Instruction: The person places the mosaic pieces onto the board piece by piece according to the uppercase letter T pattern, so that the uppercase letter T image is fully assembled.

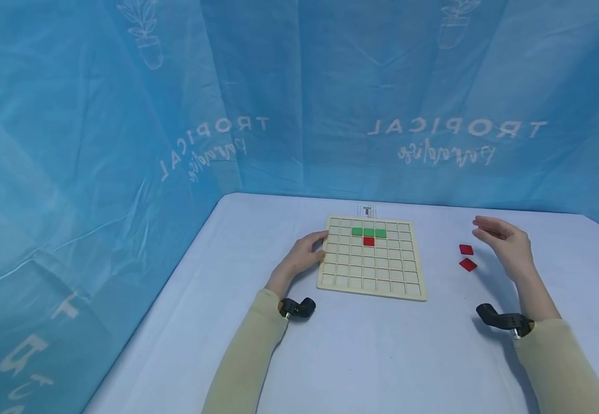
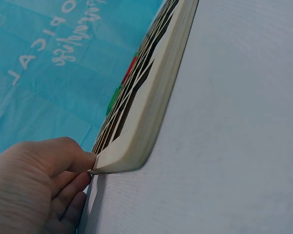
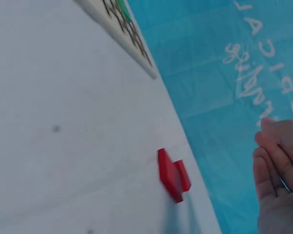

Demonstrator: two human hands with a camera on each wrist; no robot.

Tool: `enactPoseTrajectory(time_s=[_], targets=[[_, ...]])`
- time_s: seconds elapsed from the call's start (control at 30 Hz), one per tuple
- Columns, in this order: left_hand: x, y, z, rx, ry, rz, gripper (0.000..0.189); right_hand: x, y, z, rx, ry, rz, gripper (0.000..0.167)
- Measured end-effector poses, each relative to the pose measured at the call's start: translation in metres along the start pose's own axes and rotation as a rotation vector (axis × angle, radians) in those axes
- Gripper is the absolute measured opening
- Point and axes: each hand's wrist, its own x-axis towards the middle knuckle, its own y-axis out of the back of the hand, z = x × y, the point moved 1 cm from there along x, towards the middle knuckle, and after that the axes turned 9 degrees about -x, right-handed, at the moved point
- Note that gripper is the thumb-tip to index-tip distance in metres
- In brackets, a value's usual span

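Note:
A pale wooden grid board (image 1: 372,259) lies on the table, with three green tiles (image 1: 369,232) in a row and one red tile (image 1: 369,241) just below the middle one. My left hand (image 1: 303,253) grips the board's left edge; in the left wrist view the thumb (image 2: 71,156) is at the rim and the other fingers are lower, by its side. Over the table to the right, my right hand (image 1: 506,244) is raised with fingers loosely bent, and nothing shows in it. Two loose red tiles (image 1: 466,249) lie to the left of that hand.
Behind the board lies a small printed pattern card (image 1: 367,211) with a T shape. A white cloth covers the table (image 1: 361,356). Blue printed curtains (image 1: 330,103) hang along the back and left sides. A black wrist camera (image 1: 299,308) sits on each wrist.

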Motion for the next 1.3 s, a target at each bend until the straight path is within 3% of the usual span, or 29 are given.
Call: enactPoseTrajectory(time_s=[0.23,0.57,0.87,1.3], targets=[[0.0,0.001,-0.002,-0.015,-0.017,-0.004,0.055,-0.003,-0.013,0.018,0.063,-0.044,-0.03,0.061],[0.002,0.003,0.0,-0.003,-0.028,-0.005,0.055,-0.002,-0.019,0.037,-0.067,-0.071,-0.028,0.06],[0.0,-0.001,-0.002,-0.024,-0.011,0.007,0.055,-0.006,-0.021,0.044,-0.166,0.02,-0.094,0.052],[0.0,-0.001,-0.002,-0.02,-0.017,0.013,0.055,-0.003,-0.026,0.048,-0.254,0.07,-0.056,0.041]])
